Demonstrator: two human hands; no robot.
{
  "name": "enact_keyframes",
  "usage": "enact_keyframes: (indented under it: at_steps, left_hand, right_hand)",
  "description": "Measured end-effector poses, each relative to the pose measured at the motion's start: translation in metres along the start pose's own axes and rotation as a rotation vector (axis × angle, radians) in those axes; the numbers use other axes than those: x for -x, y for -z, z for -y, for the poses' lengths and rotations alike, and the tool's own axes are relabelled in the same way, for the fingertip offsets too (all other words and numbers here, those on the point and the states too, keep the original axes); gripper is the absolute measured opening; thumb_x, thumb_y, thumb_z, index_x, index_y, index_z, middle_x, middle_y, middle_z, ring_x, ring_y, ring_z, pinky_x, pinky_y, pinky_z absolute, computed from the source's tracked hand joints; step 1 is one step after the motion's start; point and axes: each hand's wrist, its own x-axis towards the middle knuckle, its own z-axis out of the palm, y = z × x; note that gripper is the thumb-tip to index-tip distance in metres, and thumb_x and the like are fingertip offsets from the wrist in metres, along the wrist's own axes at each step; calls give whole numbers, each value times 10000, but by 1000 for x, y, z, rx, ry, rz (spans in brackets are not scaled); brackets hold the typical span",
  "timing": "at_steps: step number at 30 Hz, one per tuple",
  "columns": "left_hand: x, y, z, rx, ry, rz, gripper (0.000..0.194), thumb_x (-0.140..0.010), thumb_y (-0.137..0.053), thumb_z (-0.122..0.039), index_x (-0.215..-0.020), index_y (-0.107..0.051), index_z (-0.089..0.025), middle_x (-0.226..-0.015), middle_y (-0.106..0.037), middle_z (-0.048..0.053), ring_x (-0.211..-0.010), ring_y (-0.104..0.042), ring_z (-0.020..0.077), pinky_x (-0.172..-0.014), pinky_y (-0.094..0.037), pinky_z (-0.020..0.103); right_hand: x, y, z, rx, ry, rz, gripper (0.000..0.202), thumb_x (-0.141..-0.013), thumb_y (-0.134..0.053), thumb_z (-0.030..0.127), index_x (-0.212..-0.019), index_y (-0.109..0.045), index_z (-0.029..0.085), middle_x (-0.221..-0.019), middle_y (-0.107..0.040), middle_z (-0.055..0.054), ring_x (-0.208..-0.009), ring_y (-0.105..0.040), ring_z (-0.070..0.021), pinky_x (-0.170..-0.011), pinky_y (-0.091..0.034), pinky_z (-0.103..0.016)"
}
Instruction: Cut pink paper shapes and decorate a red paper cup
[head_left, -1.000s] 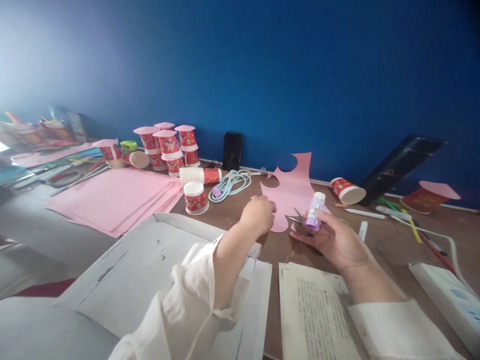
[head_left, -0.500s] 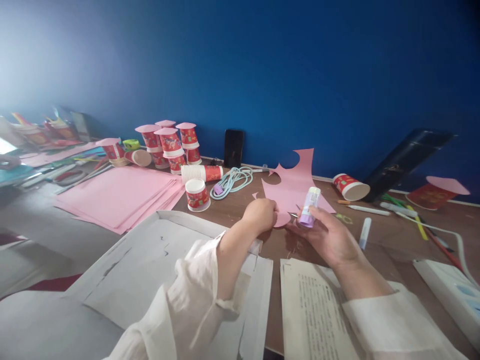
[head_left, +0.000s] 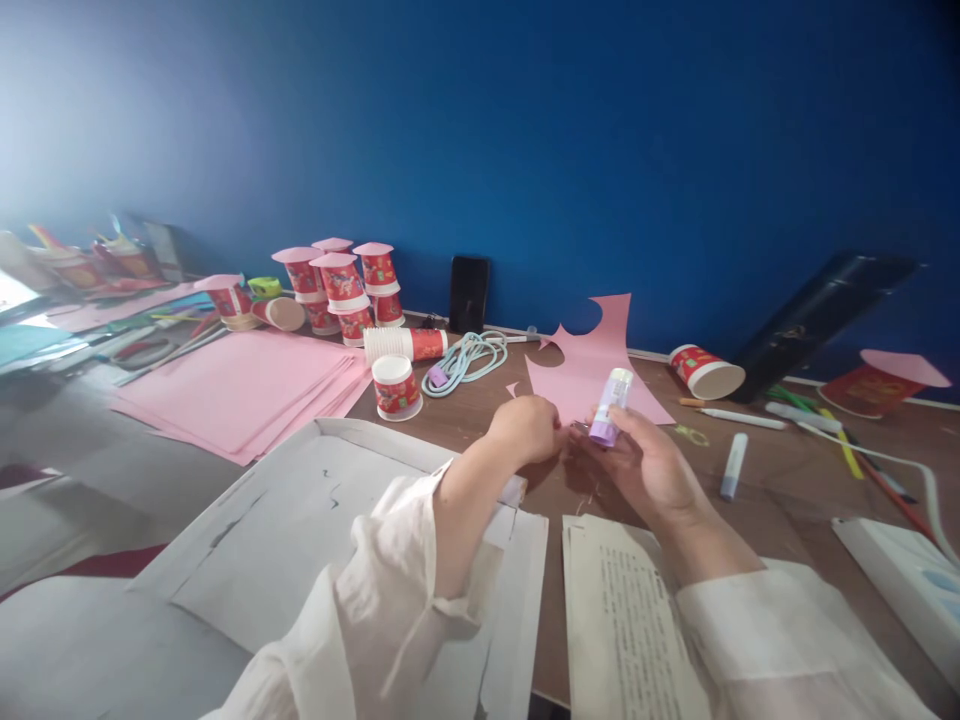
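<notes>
My right hand is closed around a glue stick with a purple base and a pale upper end, tilted upright. Close by on the left, my left hand is pinched at the fingertips, which are partly hidden. A pink paper piece with a rounded edge is in that pinch, now turned so that hardly any of it shows. Behind both hands lies a pink sheet with round cut-outs along its side. Yellow-green scissors handles show beside my right hand.
Stacked red paper cups with pink tops stand back left, near a pink paper pile. A cup, a coiled cable and a phone sit centrally. Right are a tipped cup, markers and a power strip.
The rounded pink piece between my hands has turned nearly out of sight. My right hand with the glue stick has shifted slightly left, closer to my left hand.
</notes>
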Motion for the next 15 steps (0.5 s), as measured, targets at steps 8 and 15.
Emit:
enact_keyframes:
  at_steps: [8, 15]
  left_hand:
    - [-7, 3, 11, 126, 30, -38, 185, -776, -591, -301, -628, -628, -195, -769, -681, 108, -797, -622, 251, -731, -452, 316]
    - [-12, 6, 19, 265, 12, 85, 188, -745, -546, -206, -571, -616, -200, -629, -673, 23, -845, -633, 186, -982, -416, 300]
  right_hand:
    - [1, 22, 14, 760, 241, -353, 377, -788, -658, 527, -1027, -730, 244, -889, -742, -33, -863, -678, -247, -822, -495, -356]
    - [5, 28, 18, 1029, 444, -452, 406, -754, -699, 499, -1093, -728, 278, -1049, -741, -43, -951, -676, -278, -831, -491, -385]
